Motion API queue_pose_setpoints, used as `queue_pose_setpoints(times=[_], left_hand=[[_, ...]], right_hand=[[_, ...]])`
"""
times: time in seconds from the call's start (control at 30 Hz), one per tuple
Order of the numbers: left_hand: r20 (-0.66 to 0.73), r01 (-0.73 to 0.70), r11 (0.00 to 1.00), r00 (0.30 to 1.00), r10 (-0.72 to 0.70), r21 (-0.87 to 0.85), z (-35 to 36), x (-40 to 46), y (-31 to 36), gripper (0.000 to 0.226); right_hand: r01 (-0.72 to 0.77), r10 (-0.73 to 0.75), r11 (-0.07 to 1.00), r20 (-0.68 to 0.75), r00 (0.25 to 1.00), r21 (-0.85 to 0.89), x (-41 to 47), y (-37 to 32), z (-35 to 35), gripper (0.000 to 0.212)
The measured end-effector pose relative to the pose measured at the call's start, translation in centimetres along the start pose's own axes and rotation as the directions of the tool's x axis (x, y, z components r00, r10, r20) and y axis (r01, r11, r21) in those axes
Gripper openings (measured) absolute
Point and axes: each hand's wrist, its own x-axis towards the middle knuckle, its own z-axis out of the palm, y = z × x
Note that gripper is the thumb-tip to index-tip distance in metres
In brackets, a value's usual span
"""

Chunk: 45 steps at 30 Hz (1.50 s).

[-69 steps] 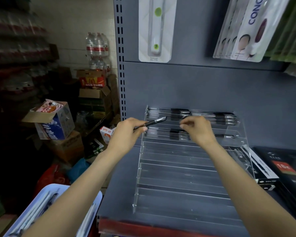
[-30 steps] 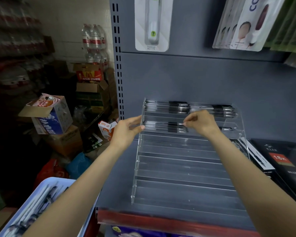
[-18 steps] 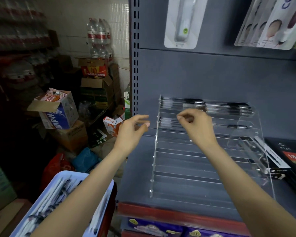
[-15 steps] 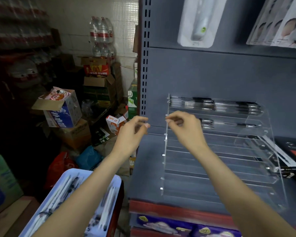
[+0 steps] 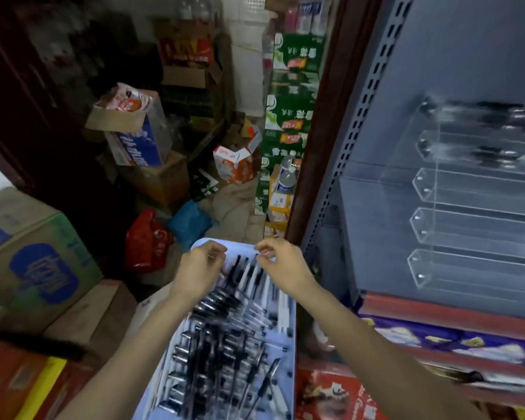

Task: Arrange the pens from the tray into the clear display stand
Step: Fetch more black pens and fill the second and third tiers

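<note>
A pale blue tray (image 5: 291, 347) sits low in the middle, full of several black-and-clear pens (image 5: 219, 344). My left hand (image 5: 199, 268) and my right hand (image 5: 281, 268) hover side by side over the tray's far end, fingers loosely curled, with nothing visible between them. The clear display stand (image 5: 467, 213) stands on the grey shelf at the right. Pens lie in its top row (image 5: 491, 113) and second row (image 5: 494, 153); the lower rows hold nothing. The picture is blurred by motion.
Cardboard boxes (image 5: 34, 262) stand at the left, with more boxes (image 5: 134, 131) and bags (image 5: 146, 237) on the floor beyond the tray. A perforated grey shelf upright (image 5: 346, 147) separates the tray from the stand. Packaged goods (image 5: 437, 341) lie under the red shelf edge.
Both hands have left the stand and dropped down and left to the far end of the tray. The pen my left hand held earlier now lies in the stand. My view has swung down-left.
</note>
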Motion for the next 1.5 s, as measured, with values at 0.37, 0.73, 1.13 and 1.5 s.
queue_pose_setpoints(times=[0.37, 0.73, 1.13, 1.5], left_hand=[[0.380, -0.183, 0.922, 0.924, 0.043, 0.341, 2.1, 0.1, -9.4, 0.051], [0.248, -0.153, 0.958, 0.964, 0.091, 0.243, 3.1, -0.4, -10.4, 0.042], [0.148, -0.023, 0.862, 0.982, 0.113, -0.506, 0.4, 0.2, -0.7, 0.019], [-0.088, -0.322, 0.865, 0.946, 0.313, -0.384, 1.0, 0.6, 12.3, 0.040]], right_hand=[[-0.173, 0.204, 0.952, 0.100, 0.974, -0.252, 0.8, 2.9, 10.2, 0.034], [-0.249, 0.289, 0.952, 0.257, 0.922, -0.175, 2.5, 3.3, 10.4, 0.050], [-0.016, 0.027, 0.950, -0.032, 0.999, 0.311, 0.6, -1.6, 3.4, 0.020], [0.032, 0.021, 0.980, -0.259, 0.966, 0.198, -3.5, 0.0, -11.2, 0.028]])
